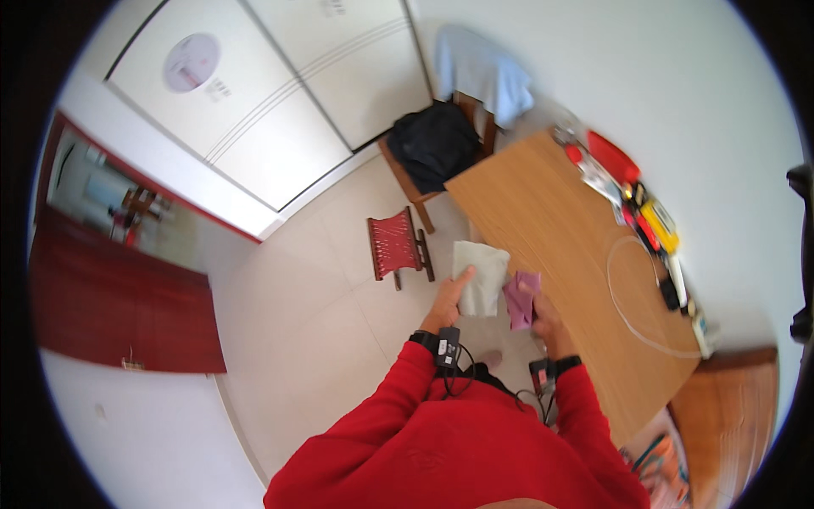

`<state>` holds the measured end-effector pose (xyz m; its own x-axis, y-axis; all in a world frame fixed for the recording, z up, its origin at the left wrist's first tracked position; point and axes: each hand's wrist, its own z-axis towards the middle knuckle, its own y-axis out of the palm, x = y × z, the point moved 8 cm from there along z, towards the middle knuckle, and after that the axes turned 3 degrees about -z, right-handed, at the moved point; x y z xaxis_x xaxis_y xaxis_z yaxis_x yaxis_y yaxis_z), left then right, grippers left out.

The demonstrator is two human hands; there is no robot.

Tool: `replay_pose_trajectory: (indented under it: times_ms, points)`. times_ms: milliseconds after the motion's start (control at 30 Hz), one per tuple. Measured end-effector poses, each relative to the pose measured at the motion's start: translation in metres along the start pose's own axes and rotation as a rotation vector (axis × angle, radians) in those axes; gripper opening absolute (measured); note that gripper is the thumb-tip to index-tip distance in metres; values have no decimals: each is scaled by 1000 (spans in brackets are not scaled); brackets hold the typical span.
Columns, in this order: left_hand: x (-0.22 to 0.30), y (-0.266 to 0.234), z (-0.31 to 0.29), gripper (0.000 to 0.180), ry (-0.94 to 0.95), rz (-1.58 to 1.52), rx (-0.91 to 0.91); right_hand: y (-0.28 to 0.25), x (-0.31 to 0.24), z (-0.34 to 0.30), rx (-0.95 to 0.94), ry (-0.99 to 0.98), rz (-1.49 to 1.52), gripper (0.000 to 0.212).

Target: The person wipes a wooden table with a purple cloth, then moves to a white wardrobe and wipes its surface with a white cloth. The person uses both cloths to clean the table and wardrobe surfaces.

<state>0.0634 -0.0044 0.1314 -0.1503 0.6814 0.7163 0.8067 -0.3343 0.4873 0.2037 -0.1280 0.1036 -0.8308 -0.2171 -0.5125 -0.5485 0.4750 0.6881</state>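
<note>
A pale rectangular piece is held just beside a smaller, creased purple piece.

the person wears a red top with long sleeves and a faint chest mark. behind the left hand sit a black band and dark box, pale-labelled; behind the right hand, a similar band and box. thin black cables loop nearby.

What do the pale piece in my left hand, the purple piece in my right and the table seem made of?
Pale piece: matte, perhaps cloth, from its uneven edges. Purple piece: probably thin fabric or film, from its creases; finish unclear. Table: wood or wood-look laminate, low sheen, from its streaky grain.
</note>
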Motion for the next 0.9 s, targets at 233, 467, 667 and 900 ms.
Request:
replay_pose_trajectory:
  times_ms: [233, 467, 667, 900]
  points:
    - [27, -5, -18, 49, 18, 64, 10, -59, 9, -14, 175, -78, 63, 37]
    - [53, -62, -26, 42, 41, 38, 73, -157, -30, -59, 267, -379, 298, 28]
    - [84, -96, -27, 42, 220, -33, 70, -71, -31, -35, -6, -473, -61, 30]
    - [108, -102, -35, 44, 150, 62, -62, 75, 11, 1, 92, -299, -364, 33]
